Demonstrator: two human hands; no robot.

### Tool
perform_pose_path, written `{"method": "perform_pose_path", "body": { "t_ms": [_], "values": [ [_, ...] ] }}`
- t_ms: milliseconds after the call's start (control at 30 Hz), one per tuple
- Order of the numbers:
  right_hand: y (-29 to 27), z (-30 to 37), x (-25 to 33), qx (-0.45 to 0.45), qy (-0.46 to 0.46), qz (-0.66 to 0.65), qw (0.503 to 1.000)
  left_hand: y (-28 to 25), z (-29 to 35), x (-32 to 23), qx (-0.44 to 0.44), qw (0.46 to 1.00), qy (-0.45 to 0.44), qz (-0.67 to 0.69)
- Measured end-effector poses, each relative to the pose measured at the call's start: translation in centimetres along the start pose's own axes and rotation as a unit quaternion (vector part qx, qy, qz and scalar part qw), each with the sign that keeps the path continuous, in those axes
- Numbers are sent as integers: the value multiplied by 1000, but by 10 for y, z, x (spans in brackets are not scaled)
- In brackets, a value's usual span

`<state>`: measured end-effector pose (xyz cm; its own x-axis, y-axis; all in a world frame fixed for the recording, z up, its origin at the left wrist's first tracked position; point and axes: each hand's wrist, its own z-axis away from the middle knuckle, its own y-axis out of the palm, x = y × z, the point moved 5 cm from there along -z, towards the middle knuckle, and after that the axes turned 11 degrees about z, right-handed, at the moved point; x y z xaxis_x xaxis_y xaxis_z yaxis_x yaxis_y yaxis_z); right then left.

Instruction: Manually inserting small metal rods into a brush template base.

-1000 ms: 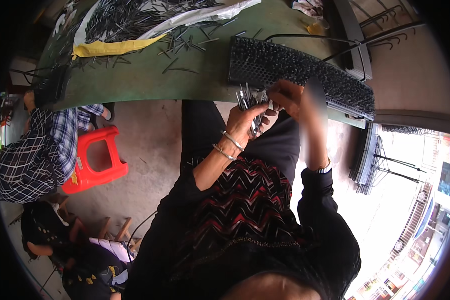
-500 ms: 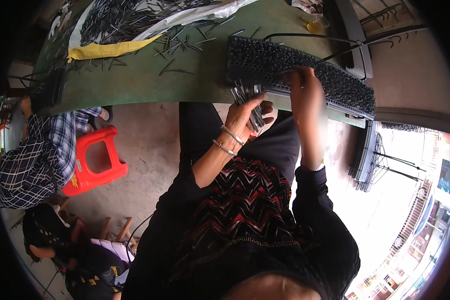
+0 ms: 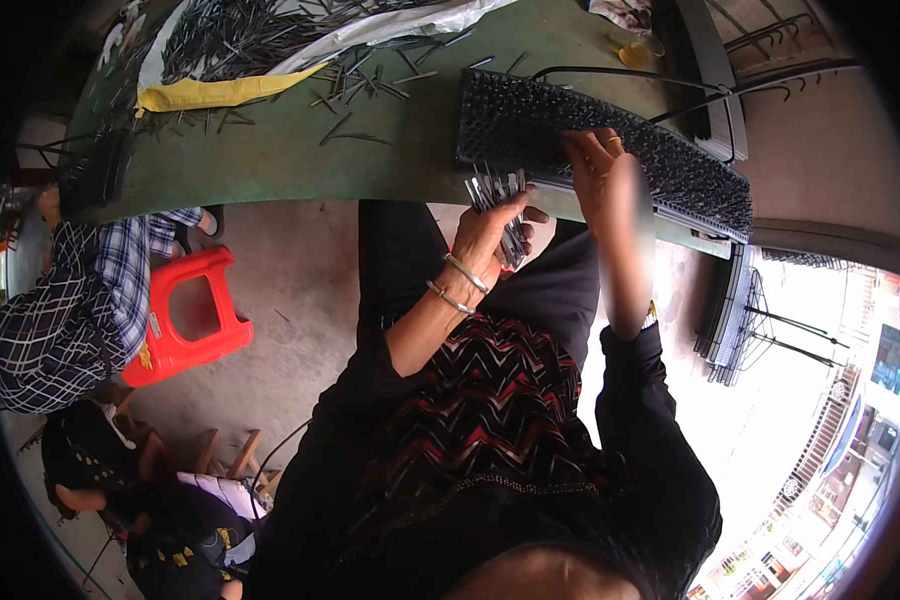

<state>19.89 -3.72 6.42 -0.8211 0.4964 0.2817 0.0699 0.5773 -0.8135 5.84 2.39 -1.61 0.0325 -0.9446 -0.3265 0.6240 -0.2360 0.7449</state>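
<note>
My left hand point(image 3: 485, 237) is wrapped round a bundle of thin dark metal sticks point(image 3: 500, 192), whose ends poke up past the thumb. Just beyond it, a long black rack point(image 3: 505, 115) packed with small upright pieces and holes lies along the front of the table. Over the near side of that rack is my right hand point(image 3: 600, 180), fingers bent and drawn together, pointing down at the holes. Whatever its fingertips hold is hidden or too small to make out.
Loose sticks point(image 3: 355, 90) are scattered on the green table point(image 3: 270, 170), beside a heap on a white and yellow sack point(image 3: 235, 95). Black wire hooks point(image 3: 770, 75) jut out at the right. A red stool point(image 3: 235, 330) and other people point(image 3: 70, 300) are on the left.
My right hand has shifted slightly left over the rack, its fingers now in clearer view. My left hand stays nearly in place, still round the sticks.
</note>
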Motion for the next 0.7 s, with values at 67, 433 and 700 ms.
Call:
{"method": "perform_pose_path", "body": {
  "t_ms": [67, 433, 700],
  "values": [
    [-1, 0, 1, 16, 36, 30, 999, 1, 3, -1, 1, 1000, 7, 6],
    [-4, 8, 4, 1, 35, -7, 999, 3, 8, -1, 30, 999, 27, 20],
    [5, 20, 24, 299, 146, -336, 881, 6, 17, -5, 9, 1000, 28, -11]
  ]
}}
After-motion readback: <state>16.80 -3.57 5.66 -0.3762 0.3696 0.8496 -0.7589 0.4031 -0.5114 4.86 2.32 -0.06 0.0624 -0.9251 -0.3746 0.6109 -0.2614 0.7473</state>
